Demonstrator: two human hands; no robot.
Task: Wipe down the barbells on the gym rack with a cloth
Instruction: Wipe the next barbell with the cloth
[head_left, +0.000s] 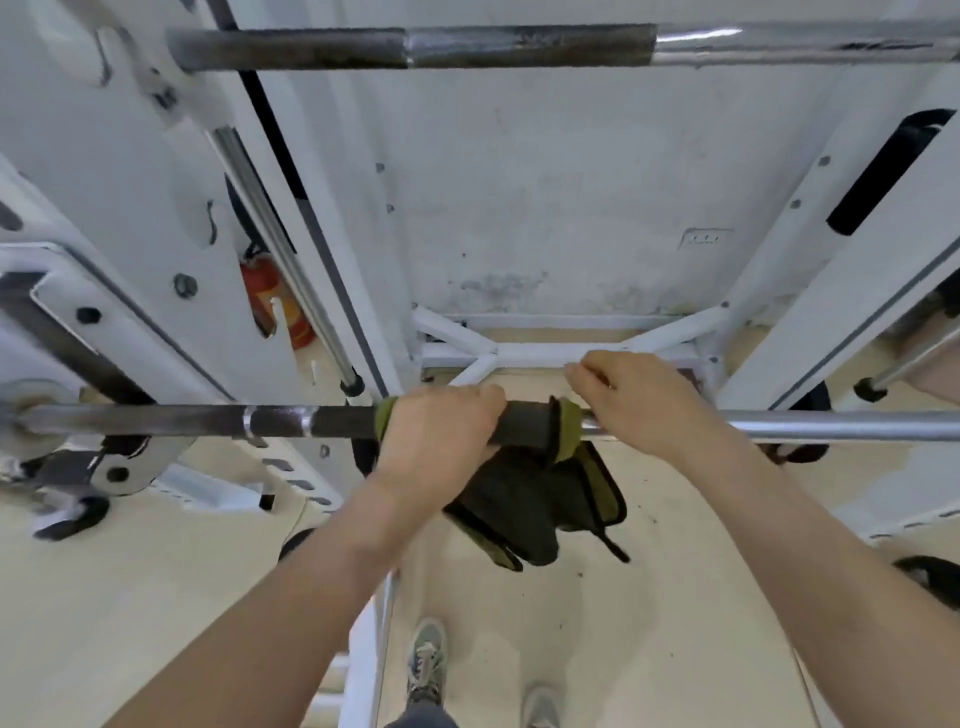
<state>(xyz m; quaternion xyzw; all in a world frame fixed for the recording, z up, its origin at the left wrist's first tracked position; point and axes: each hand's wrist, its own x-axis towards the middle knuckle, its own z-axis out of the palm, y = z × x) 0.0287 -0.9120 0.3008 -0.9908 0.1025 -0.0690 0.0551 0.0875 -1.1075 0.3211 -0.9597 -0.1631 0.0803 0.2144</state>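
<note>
White wall (545, 182) and white rack (852, 270) fill the background, pale floor (156, 571) below. Across the middle runs the bar (182, 421), and the cloth (535, 499), dark with an olive edge, is draped over it, mostly hanging underneath. Left hand (436, 431) wraps round cloth and bar, fingers curled over the top. Right hand (639, 405) sits just beside the cloth's right edge, fingers curled over bare steel. Higher up, a second bar (415, 49) crosses the rack. Red extinguisher (270, 306) on the left.
</note>
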